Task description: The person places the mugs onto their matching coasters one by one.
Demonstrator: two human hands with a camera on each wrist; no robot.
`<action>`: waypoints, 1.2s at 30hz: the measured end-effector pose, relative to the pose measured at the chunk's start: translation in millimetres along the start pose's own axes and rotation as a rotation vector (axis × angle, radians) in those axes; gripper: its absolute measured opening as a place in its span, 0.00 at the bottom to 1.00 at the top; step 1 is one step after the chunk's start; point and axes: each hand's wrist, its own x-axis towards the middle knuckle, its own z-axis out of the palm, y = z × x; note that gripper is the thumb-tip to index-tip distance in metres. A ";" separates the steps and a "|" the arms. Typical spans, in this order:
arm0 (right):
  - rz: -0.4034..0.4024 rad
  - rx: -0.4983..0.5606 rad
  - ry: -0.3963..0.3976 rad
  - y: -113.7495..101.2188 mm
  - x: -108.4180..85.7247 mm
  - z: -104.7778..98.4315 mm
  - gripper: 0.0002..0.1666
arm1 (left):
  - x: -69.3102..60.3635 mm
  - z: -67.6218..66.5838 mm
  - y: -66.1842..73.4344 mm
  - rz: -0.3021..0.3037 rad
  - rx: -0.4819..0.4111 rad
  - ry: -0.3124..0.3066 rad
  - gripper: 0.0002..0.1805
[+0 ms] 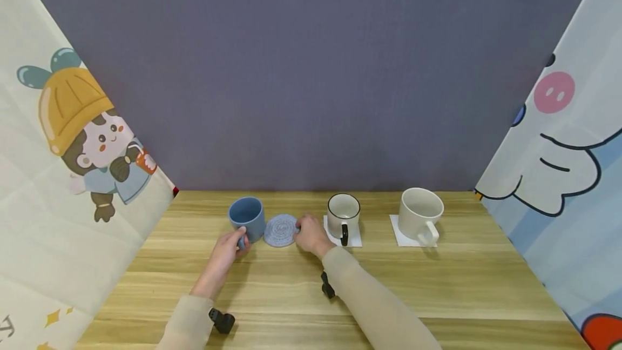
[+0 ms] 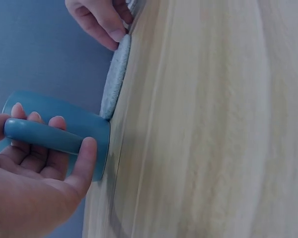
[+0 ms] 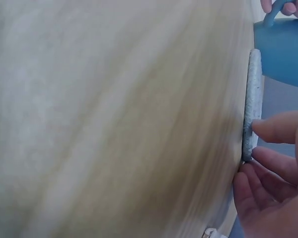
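A blue mug [image 1: 255, 228] stands on the wooden table at the left. My left hand [image 1: 227, 248] grips its handle [image 2: 44, 136], with fingers passed through the loop. Right beside the mug lies a round, grey-blue woven coaster [image 1: 280, 230], flat or nearly so. The thumb and a finger of my right hand [image 1: 311, 235] pinch the coaster's right edge, as the right wrist view shows. In the left wrist view the coaster's near end meets the mug's base; whether they touch firmly, I cannot tell.
Just right of my right hand, a white mug with a black rim and handle [image 1: 343, 214] stands on a white square coaster [image 1: 356, 238]. Farther right, a larger cream mug [image 1: 419, 218] stands on another white square [image 1: 399, 235]. A grey panel [image 1: 320, 80] rises behind the table.
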 end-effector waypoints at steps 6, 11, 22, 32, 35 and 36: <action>0.003 -0.002 0.009 2.2 0.9 0.8 0.16 | -1.1 3.7 1.6 0.015 -0.007 0.016 0.20; 0.008 0.021 0.015 3.0 -0.8 0.5 0.16 | -6.0 4.1 5.6 0.019 0.012 0.012 0.20; 0.011 0.052 -0.005 3.9 -0.3 -1.5 0.17 | -8.6 7.4 6.7 0.050 -0.021 0.037 0.20; 0.021 0.058 -0.026 3.2 0.2 0.8 0.17 | -10.8 11.9 11.8 0.039 -0.057 0.063 0.19; 0.020 0.060 -0.021 3.3 0.0 0.4 0.17 | -10.5 15.2 15.3 0.058 -0.050 0.065 0.19; 0.016 0.059 -0.017 3.3 -0.1 0.5 0.17 | -10.5 16.3 16.5 0.065 -0.049 0.065 0.19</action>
